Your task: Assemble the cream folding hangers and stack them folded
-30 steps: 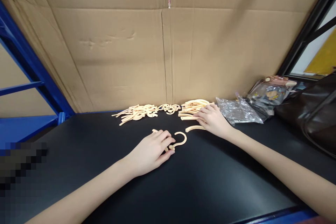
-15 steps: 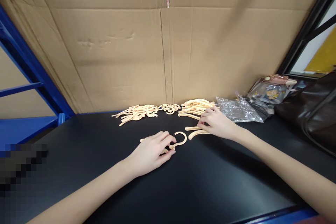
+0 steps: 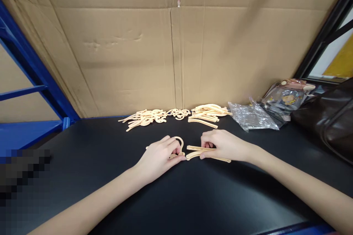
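Note:
My left hand (image 3: 160,156) rests on the black table (image 3: 176,198), fingers closed on a cream plastic hook piece (image 3: 179,143) whose curved top shows above my fingertips. My right hand (image 3: 224,146) is closed on two cream curved arm pieces (image 3: 197,151), their left ends almost touching the hook piece at the table's middle. Three heaps of like cream parts lie by the back wall: a left heap (image 3: 143,117), small hooks (image 3: 178,113), and curved arms (image 3: 208,113).
A cardboard wall (image 3: 176,51) stands behind the table. Crumpled clear plastic bags (image 3: 252,116), a printed pouch (image 3: 286,99) and a dark brown bag (image 3: 331,121) lie at the right. Blue shelf framing (image 3: 30,77) stands at the left.
My right hand drew two curved arm pieces from the back heap toward the middle, up to the hook piece. My left hand stayed in place, turning the hook more upright.

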Motion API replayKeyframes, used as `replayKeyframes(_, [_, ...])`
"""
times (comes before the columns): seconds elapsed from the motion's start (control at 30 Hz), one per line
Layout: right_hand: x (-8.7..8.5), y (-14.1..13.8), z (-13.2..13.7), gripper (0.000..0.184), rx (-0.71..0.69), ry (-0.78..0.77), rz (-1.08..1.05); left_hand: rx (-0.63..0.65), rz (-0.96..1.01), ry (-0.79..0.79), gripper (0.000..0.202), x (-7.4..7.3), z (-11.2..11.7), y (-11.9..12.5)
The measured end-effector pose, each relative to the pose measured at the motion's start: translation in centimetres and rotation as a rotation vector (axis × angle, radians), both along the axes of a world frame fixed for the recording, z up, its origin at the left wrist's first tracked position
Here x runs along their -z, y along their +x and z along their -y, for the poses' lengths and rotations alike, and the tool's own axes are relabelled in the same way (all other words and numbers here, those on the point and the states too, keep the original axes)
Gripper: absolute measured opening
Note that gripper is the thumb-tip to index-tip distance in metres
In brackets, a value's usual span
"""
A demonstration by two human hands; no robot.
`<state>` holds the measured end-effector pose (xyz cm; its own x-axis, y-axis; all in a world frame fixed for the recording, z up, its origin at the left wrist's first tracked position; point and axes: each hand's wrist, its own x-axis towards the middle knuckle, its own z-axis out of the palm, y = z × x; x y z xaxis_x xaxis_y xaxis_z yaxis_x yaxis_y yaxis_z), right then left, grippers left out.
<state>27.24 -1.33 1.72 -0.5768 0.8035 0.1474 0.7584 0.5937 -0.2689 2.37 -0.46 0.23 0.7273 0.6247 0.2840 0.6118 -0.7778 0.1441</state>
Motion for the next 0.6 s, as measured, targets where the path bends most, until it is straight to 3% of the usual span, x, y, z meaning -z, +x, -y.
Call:
replayKeyframes(0.13, [0.4, -0.7, 0.3, 0.018, -0.021, 0.166, 0.086, 0.023, -0.007, -0.024, 0.027, -0.5, 0.1, -0.3])
replayKeyframes(0.37, [0.8, 0.1, -0.2, 0.016, 0.082, 0.258, 0.169, 0.092, -0.177, 0.088, 0.036, -2.5, -1.3, -2.6])
replayKeyframes(0.53, [0.8, 0.0, -0.1, 0.024, 0.023, 0.319, 0.167, 0.045, -0.238, 0.140, 0.024, -2.9, -2.4, -3.6])
replayKeyframes(0.6, [0.6, -0.2, 0.2, 0.024, 0.008, 0.344, 0.129, 0.001, -0.198, 0.125, 0.029, -2.6, -2.6, -3.6])
